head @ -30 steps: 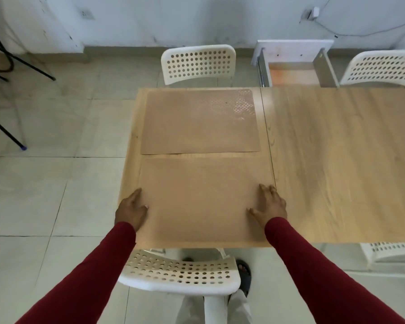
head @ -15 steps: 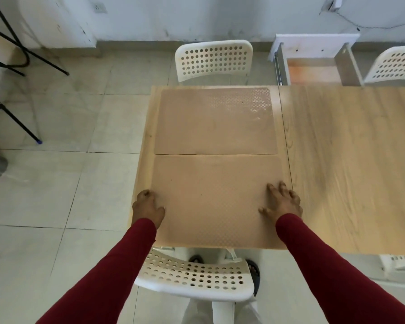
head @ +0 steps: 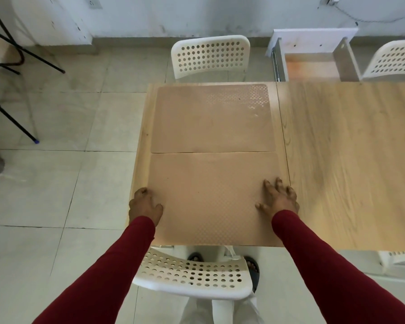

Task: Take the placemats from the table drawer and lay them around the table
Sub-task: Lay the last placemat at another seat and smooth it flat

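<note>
Two tan placemats lie on the left end of the light wooden table [head: 348, 160]. The far placemat [head: 213, 118] sits by the far edge; the near placemat [head: 211, 197] lies in front of me, and their long edges meet. My left hand [head: 145, 204] rests on the near mat's left edge with its fingers curled under. My right hand [head: 278, 197] presses flat on the mat's right edge with fingers spread. The table drawer [head: 313, 57] stands pulled out on the far side, and its visible bottom is bare.
A white perforated chair [head: 194, 274] stands between me and the table. Another white chair [head: 211, 57] faces the far placemat, and a third [head: 395, 59] is at the far right. Black metal legs [head: 12, 50] cross the tiled floor at left.
My left hand's fingers have curled from flat to bent at the mat's left edge. The near mat has come up against the far mat. The view has shifted so the table sits further right.
</note>
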